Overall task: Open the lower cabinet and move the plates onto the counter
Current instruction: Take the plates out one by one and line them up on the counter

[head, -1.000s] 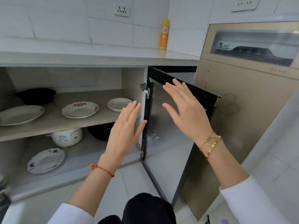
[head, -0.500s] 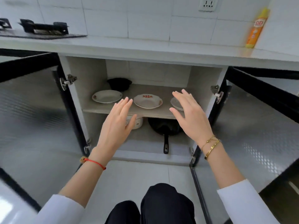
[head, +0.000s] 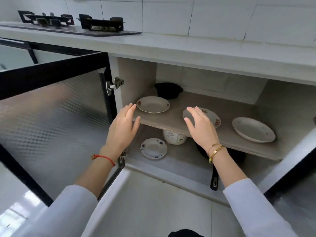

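Note:
The lower cabinet stands open, both doors swung out. Three white plates lie on its shelf (head: 172, 119): a left plate (head: 152, 104), a flowered middle plate (head: 211, 117) and a right plate (head: 253, 129). A blue-patterned plate (head: 153, 148) rests on the cabinet floor. My left hand (head: 122, 130) is open, fingers apart, its fingertips just short of the left plate's rim. My right hand (head: 201, 126) is open and hovers over the middle plate, hiding part of it. The counter (head: 171, 47) runs above.
A gas hob (head: 71, 24) sits on the counter at the left. The open left door (head: 51, 106) stands close beside my left arm. On the shelf's back is a black pot (head: 168, 90). Below are a white rice cooker (head: 174, 138) and a black pan (head: 214, 178).
The view has swung left, from the right door to the cabinet's left half. Both hands have stayed open and reached closer to the shelf's plates.

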Demonstrator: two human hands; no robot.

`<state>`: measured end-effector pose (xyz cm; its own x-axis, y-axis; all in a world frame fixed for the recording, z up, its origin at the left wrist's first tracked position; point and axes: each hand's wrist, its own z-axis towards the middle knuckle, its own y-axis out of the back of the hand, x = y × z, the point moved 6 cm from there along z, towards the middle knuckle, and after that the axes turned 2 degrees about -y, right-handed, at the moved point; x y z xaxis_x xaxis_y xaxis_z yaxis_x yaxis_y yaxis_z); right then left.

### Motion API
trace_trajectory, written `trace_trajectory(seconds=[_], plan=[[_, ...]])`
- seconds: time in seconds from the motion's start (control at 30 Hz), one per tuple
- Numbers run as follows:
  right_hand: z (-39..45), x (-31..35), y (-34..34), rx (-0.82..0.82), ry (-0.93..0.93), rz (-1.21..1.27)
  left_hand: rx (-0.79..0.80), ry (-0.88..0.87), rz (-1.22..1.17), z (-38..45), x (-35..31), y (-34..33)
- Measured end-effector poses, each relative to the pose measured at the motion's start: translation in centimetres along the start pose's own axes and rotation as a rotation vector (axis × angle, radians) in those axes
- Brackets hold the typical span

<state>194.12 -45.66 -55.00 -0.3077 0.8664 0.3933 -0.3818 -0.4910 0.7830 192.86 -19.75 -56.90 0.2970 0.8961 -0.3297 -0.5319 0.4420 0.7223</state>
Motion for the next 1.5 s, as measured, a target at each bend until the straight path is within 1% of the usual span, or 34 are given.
trace_trajectory(seconds=[0.33, 0.43, 0.53, 0.67, 0.8, 0.97, 1.17, 1.27, 1.37, 1.5], plan=[[13.0, -4.0, -11.6, 0.149, -0.076, 0.031, 0.089, 0.169, -0.006, 9.4, 7.3, -9.3], [16.1, -5.7, -14.8, 0.192, -0.135, 0.022, 0.163, 0.231, -0.012, 11.5, 9.5, -12.5], [18.5, -7.0, -17.6, 0.223, -0.136, 0.048, 0.224, 0.336, -0.086, 13.0, 11.8, -15.5], [20.9, -8.9, -21.0, 0.276, -0.21, 0.07, 0.317, 0.431, -0.115, 14.2, 14.0, -19.1], [22.1, -10.2, -23.7, 0.36, -0.28, 0.104, 0.333, 0.499, -0.123, 15.0, 15.1, -21.2], [22.3, -11.4, -25.1, 0.374, -0.326, 0.088, 0.327, 0.569, -0.134, 15.2, 16.0, -22.7], [22.0, -11.2, -25.3, 0.384, -0.305, 0.11, 0.339, 0.56, -0.201, 15.5, 15.7, -23.2], [21.7, -11.2, -25.1, 0.367, -0.323, 0.144, 0.346, 0.55, -0.208, 15.4, 15.4, -22.9], [20.5, -11.0, -24.8, 0.337, -0.332, 0.188, 0.309, 0.525, -0.246, 14.3, 14.9, -21.9], [17.8, -9.9, -23.1, 0.266, -0.295, 0.231, 0.216, 0.485, -0.395, 11.8, 13.5, -19.2]])
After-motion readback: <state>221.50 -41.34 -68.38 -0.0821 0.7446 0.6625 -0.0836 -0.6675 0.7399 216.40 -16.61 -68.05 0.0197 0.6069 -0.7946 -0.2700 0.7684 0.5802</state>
